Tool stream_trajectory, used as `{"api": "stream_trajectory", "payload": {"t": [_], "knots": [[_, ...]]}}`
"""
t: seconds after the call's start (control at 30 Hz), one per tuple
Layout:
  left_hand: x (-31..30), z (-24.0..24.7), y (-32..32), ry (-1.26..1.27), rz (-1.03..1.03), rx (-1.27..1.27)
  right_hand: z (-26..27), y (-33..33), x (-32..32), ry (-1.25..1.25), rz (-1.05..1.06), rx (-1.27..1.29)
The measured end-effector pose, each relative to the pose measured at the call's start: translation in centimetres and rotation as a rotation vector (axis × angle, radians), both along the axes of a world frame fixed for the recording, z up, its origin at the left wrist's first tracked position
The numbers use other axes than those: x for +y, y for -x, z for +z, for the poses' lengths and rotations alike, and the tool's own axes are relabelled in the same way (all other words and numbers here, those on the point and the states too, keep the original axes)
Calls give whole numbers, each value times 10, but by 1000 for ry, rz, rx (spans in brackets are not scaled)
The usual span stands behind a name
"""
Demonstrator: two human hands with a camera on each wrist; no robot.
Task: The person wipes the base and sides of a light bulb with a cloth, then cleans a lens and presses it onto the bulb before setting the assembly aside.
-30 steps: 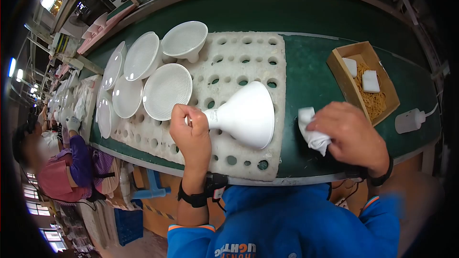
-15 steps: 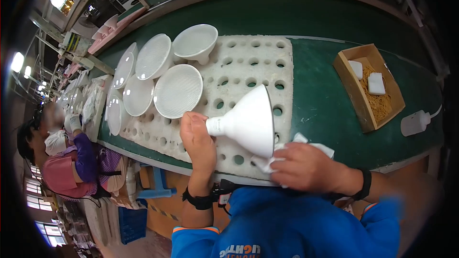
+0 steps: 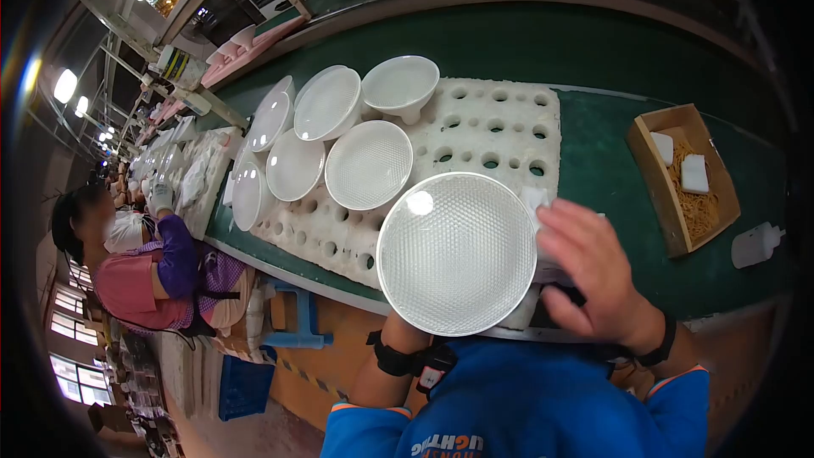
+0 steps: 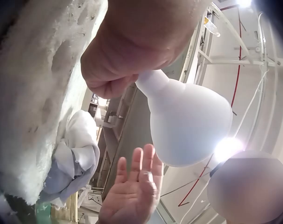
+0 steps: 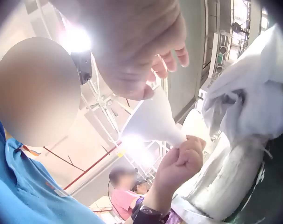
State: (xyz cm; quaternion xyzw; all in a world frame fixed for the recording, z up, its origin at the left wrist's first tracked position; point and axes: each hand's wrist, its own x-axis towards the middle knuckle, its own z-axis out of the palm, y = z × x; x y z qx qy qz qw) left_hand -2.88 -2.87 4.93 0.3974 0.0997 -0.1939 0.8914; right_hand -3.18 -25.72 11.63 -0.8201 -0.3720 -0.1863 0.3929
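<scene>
My left hand (image 5: pixel 181 161) grips a white reflector lamp bulb (image 3: pixel 458 254) by its narrow neck. The bulb's round, dimpled lens faces up toward the head camera and hides most of that hand there. Beside the lens rim is my right hand (image 3: pixel 593 276), fingers extended, holding nothing. From the left wrist view its open palm (image 4: pixel 132 196) appears below the bulb's white cone (image 4: pixel 188 121). A crumpled white cloth (image 5: pixel 253 93) lies at the edge of the foam board (image 3: pixel 509 106), apart from the right hand's fingers.
Several similar bulbs (image 3: pixel 369 165) stand in the foam board's left part; bare holes show on its right. Farther right are a cardboard box (image 3: pixel 670 229) with rubber bands and white blocks, and a squeeze bottle (image 3: pixel 755 246). Another person (image 3: pixel 140 276) works at the left.
The left hand has turned the bulb from lying sideways to lens up. The right hand, which was wiping near the rim with the cloth, has let the cloth go and opened.
</scene>
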Motion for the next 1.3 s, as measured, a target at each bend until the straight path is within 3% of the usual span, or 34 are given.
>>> {"api": "stream_trajectory", "payload": {"t": [0.1,0.2,0.3,0.47,0.57,0.77,0.9,1.2,1.3], "knots": [[-2,2,1,24,-57,11,2,16,12,196,237,-118],[-8,3,1,42,-98,23,0,22,28,290,289,-263],[-13,3,-2,62,-129,26,22,7,34,246,342,-211],[-17,6,-10,130,-96,-19,14,-30,39,119,114,-59],[-19,11,-2,-49,-33,-154,15,-17,34,116,64,-10],[-13,5,1,-8,-43,-82,-4,30,53,299,317,-301],[-11,3,9,-16,-51,-62,22,18,61,377,301,-349],[-19,10,-5,58,-19,-111,38,-35,54,161,192,-79],[-23,13,-16,97,-34,-127,19,-56,46,-7,127,210]]}}
